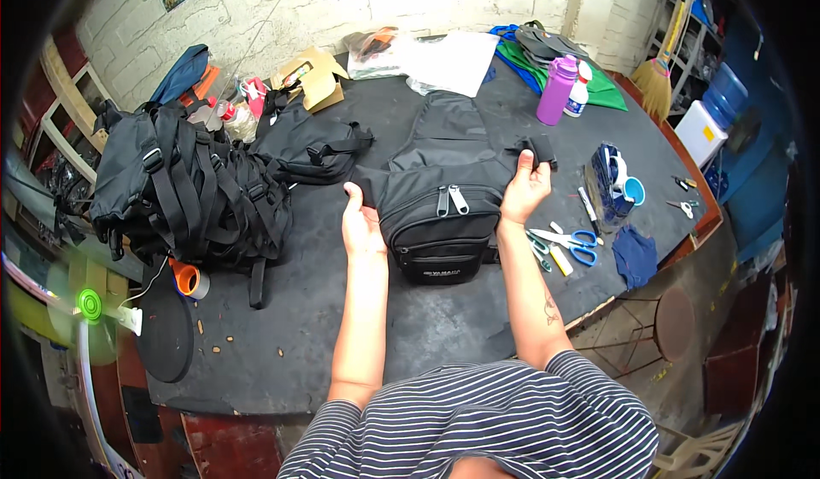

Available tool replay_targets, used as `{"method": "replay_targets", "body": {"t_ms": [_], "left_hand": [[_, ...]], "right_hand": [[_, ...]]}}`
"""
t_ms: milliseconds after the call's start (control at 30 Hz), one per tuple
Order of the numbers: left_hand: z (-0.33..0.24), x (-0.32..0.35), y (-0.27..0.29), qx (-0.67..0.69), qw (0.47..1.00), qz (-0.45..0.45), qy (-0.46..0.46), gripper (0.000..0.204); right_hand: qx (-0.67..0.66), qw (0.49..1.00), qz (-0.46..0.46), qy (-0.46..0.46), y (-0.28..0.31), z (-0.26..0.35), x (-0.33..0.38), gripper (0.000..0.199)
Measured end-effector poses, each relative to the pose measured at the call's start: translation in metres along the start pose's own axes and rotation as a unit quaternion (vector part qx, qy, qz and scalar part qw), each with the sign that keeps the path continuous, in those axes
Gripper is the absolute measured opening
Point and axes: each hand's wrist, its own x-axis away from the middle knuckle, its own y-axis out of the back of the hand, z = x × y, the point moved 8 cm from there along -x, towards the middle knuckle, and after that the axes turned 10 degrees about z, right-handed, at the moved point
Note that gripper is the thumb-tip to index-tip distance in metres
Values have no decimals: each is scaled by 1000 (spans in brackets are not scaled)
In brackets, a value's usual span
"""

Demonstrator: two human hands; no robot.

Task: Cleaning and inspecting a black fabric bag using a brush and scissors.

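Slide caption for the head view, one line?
Left hand and right hand at either side of a black zippered bag at a dark worktable; black bags piled left, blue-handled scissors right.

Purple btl [557, 92] beside wht btl [578, 98] on blk tbl [282, 330]; broom [655, 88] far R; grn fan [89, 303] L.

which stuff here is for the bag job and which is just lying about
Likely the job:
soft black zippered fabric bag, between left hand and right hand
possibly blue-handled metal scissors

Likely lying about:
purple cylindrical bottle
open brown cardboard box
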Motion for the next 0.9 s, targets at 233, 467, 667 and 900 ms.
{"method": "replay_targets", "body": {"t_ms": [233, 467, 667, 900], "left_hand": [[-20, 15, -10, -73, 989, -102, -80, 46], [-43, 5, -16, -122, 970, -92, -190, 35], [-20, -35, -32, 12, 980, 188, 55, 37], [-11, -40, 17, -112, 989, -77, -56, 65]], "right_hand": [[-48, 980, 85, -174, -12, -26, 5, 28], [-130, 936, 212, -247, -40, -68, -2, 43], [-31, 955, 176, -235, -33, -100, -29, 34], [53, 996, 75, 3, -37, -48, -39, 31]]}}
